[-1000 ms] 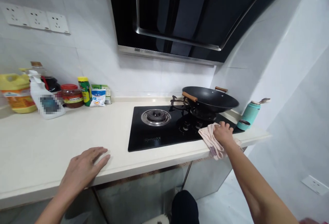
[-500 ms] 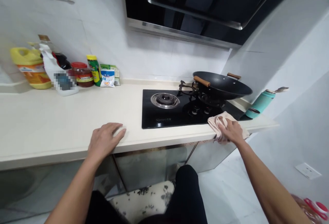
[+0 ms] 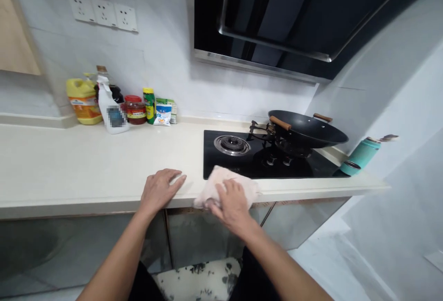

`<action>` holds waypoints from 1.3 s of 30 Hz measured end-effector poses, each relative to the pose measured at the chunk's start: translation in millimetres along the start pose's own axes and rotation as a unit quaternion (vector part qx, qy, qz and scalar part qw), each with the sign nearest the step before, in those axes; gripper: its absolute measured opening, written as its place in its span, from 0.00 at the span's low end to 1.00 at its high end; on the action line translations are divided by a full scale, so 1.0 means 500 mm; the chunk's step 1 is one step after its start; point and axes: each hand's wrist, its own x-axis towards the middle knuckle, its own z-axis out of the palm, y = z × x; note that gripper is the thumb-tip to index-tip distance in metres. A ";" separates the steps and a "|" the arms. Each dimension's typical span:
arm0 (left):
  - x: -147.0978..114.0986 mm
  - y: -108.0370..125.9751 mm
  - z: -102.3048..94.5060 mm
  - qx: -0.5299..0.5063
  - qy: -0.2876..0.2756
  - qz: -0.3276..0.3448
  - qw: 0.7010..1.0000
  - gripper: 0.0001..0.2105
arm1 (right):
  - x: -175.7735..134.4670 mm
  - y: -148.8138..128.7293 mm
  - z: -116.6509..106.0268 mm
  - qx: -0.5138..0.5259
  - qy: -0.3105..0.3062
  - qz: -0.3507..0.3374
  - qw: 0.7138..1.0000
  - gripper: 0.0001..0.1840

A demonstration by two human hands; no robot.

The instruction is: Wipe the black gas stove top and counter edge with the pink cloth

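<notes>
My right hand (image 3: 232, 202) presses on a pale pink cloth (image 3: 223, 176), which lies over the counter's front edge and the near left corner of the black gas stove (image 3: 221, 158). The thumb curls at the cloth's near side. My left hand (image 3: 162, 189) rests on the white countertop (image 3: 86, 167) near the front edge, left of the cloth. Its fingers are apart and it holds nothing. A black wok (image 3: 308, 130) with wooden handles sits on the stove's right burner. The left burner (image 3: 231, 145) is bare.
Against the back wall stand a yellow jug (image 3: 84, 103), a white spray bottle (image 3: 111, 107), a red-lidded jar (image 3: 135, 109), a green bottle (image 3: 149, 106) and small packets (image 3: 163, 113). A teal holder (image 3: 362, 156) leans at the right wall. The range hood (image 3: 270, 29) hangs above.
My right hand has slid the cloth leftward along the counter's front edge, from the stove's right part to its left corner. My left hand stays on the countertop. The view has shifted left.
</notes>
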 end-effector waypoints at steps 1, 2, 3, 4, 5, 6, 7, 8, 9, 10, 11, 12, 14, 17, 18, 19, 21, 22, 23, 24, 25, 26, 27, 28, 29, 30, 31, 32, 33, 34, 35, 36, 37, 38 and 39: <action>0.000 -0.002 -0.001 -0.015 0.000 -0.003 1.000 0.24 | 0.015 -0.043 0.015 0.005 0.001 -0.030 1.000 0.32; 0.001 -0.004 -0.001 -0.030 -0.001 -0.008 1.000 0.24 | 0.030 -0.082 0.032 0.007 0.006 -0.053 0.999 0.34; 0.002 -0.007 -0.001 -0.046 -0.001 -0.016 0.999 0.24 | 0.043 -0.116 0.049 0.010 0.013 -0.073 0.997 0.34; 0.003 -0.012 -0.001 -0.062 0.000 -0.024 0.998 0.24 | 0.054 -0.146 0.067 0.011 0.024 -0.089 0.996 0.32; 0.004 -0.016 -0.001 -0.079 0.003 -0.032 0.996 0.24 | 0.063 -0.169 0.084 0.011 0.042 -0.101 0.994 0.28; 0.005 -0.022 0.000 -0.096 0.007 -0.040 0.995 0.24 | 0.068 -0.185 0.101 0.009 0.062 -0.112 0.992 0.25; 0.006 -0.027 0.001 -0.111 0.011 -0.046 0.993 0.24 | 0.070 -0.193 0.115 0.006 0.085 -0.122 0.989 0.22; 0.007 -0.032 0.001 -0.124 0.015 -0.049 0.991 0.24 | 0.069 -0.194 0.128 0.002 0.107 -0.136 0.985 0.20; 0.007 -0.037 0.002 -0.134 0.018 -0.050 0.990 0.24 | 0.064 -0.187 0.138 -0.003 0.125 -0.152 0.981 0.20; 0.007 -0.041 0.003 -0.140 0.018 -0.050 0.989 0.24 | 0.057 -0.174 0.144 -0.007 0.138 -0.168 0.976 0.20; 0.007 -0.044 0.003 -0.142 0.017 -0.052 0.988 0.24 | 0.048 -0.155 0.149 -0.010 0.145 -0.180 0.973 0.21; 0.006 -0.046 0.002 -0.141 0.014 -0.054 0.988 0.24 | 0.037 -0.131 0.151 -0.011 0.144 -0.186 0.972 0.21; 0.006 -0.047 0.000 -0.133 0.006 -0.062 0.989 0.24 | 0.010 -0.072 0.150 -0.004 0.133 -0.180 0.975 0.21; 0.005 -0.043 -0.006 -0.116 -0.003 -0.069 0.991 0.25 | -0.036 0.032 0.142 0.001 0.137 -0.149 0.979 0.22; 0.004 -0.041 -0.008 -0.111 -0.004 -0.071 0.991 0.25 | -0.052 0.070 0.138 -0.005 0.147 -0.140 0.979 0.22; 0.004 -0.039 -0.010 -0.109 -0.005 -0.074 0.991 0.25 | -0.070 0.109 0.133 -0.015 0.159 -0.133 0.978 0.22; 0.003 -0.034 -0.014 -0.105 -0.005 -0.079 0.991 0.25 | -0.105 0.191 0.119 -0.033 0.170 -0.124 0.977 0.21; 0.002 -0.031 -0.015 -0.102 -0.006 -0.081 0.991 0.25 | -0.124 0.234 0.111 -0.040 0.172 -0.119 0.977 0.20; 0.002 -0.028 -0.017 -0.098 -0.007 -0.083 0.992 0.26 | -0.143 0.279 0.101 -0.044 0.168 -0.112 0.978 0.20; 0.001 -0.024 -0.018 -0.093 -0.009 -0.083 0.992 0.26 | -0.163 0.323 0.091 -0.050 0.160 -0.104 0.980 0.19; 0.001 -0.021 -0.019 -0.085 -0.011 -0.081 0.993 0.26 | -0.184 0.368 0.080 -0.058 0.143 -0.091 0.984 0.19; 0.001 -0.018 -0.020 -0.076 -0.012 -0.076 0.994 0.26 | -0.204 0.413 0.068 -0.063 0.127 -0.080 0.987 0.19; 0.001 -0.016 -0.020 -0.067 -0.013 -0.070 0.995 0.26 | -0.223 0.456 0.056 -0.065 0.108 -0.064 0.990 0.19; 0.001 -0.014 -0.020 -0.057 -0.012 -0.062 0.996 0.25 | -0.242 0.498 0.043 -0.068 0.091 -0.041 0.993 0.20; 0.002 -0.012 -0.019 -0.048 -0.011 -0.056 0.997 0.25 | -0.258 0.536 0.029 -0.071 0.070 -0.015 0.995 0.21; 0.002 -0.011 -0.017 -0.041 -0.010 -0.052 0.998 0.25 | -0.273 0.571 0.016 -0.074 0.050 0.010 0.996 0.24; 0.002 -0.010 -0.016 -0.036 -0.008 -0.050 0.998 0.25 | -0.285 0.603 0.003 -0.078 0.029 0.037 0.996 0.26; 0.002 -0.009 -0.015 -0.033 -0.006 -0.051 0.998 0.25 | -0.295 0.631 -0.009 -0.082 0.008 0.064 0.995 0.28; 0.001 -0.008 -0.014 -0.032 -0.002 -0.053 0.998 0.25 | -0.303 0.655 -0.020 -0.086 -0.010 0.090 0.992 0.31; 0.000 -0.007 -0.013 -0.032 0.002 -0.053 0.998 0.25 | -0.309 0.674 -0.029 -0.090 -0.024 0.110 0.990 0.32; -0.001 -0.005 -0.013 -0.034 0.006 -0.053 0.998 0.25 | -0.313 0.688 -0.037 -0.094 -0.032 0.125 0.987 0.33; -0.002 -0.003 -0.013 -0.035 0.009 -0.053 0.998 0.24 | -0.315 0.696 -0.044 -0.098 -0.033 0.133 0.986 0.34; -0.002 0.000 -0.013 -0.035 0.011 -0.053 0.998 0.24 | -0.314 0.698 -0.049 -0.103 -0.031 0.134 0.985 0.34; -0.003 0.003 -0.014 -0.034 0.013 -0.053 0.998 0.24 | -0.310 0.694 -0.054 -0.109 -0.030 0.131 0.985 0.34; -0.003 0.006 -0.014 -0.031 0.014 -0.055 0.998 0.24 | -0.304 0.683 -0.057 -0.115 -0.031 0.125 0.985 0.33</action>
